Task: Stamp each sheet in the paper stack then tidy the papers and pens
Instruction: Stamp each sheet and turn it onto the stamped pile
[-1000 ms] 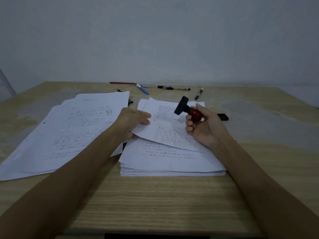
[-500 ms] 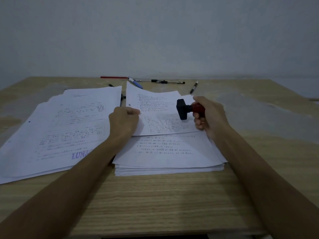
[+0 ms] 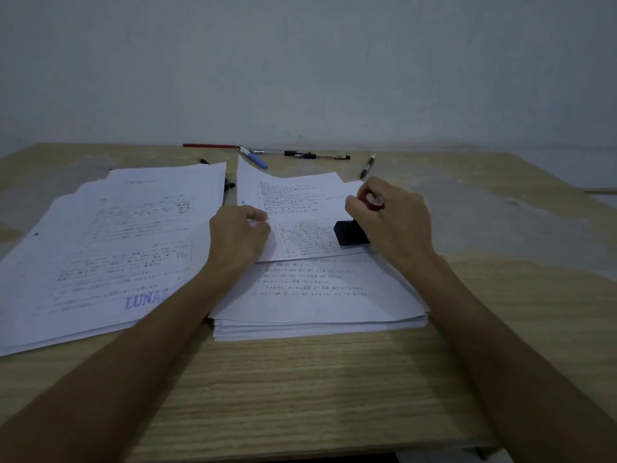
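Note:
A thick stack of white printed sheets (image 3: 320, 309) lies in the middle of the wooden table (image 3: 300, 396). On top of it sits a loose sheet (image 3: 293, 202), shifted toward the back. My left hand (image 3: 238, 233) pinches that sheet's left edge. My right hand (image 3: 394, 222) grips the red handle of a stamp (image 3: 352, 233), whose black base presses on the sheet's lower right corner. To the left spreads a pile of sheets (image 3: 110, 248); its top sheet shows a purple "LUNA" mark.
Several pens (image 3: 253, 158) lie along the table's back edge near the wall: a red one, a blue one, black ones. A black marker (image 3: 367, 166) sits to their right. Another black object (image 3: 229, 185) peeks out between the two paper piles.
My right hand turned the stamp from sideways in the air to base-down and lowered it onto the top sheet. My left hand kept hold of the sheet's left edge.

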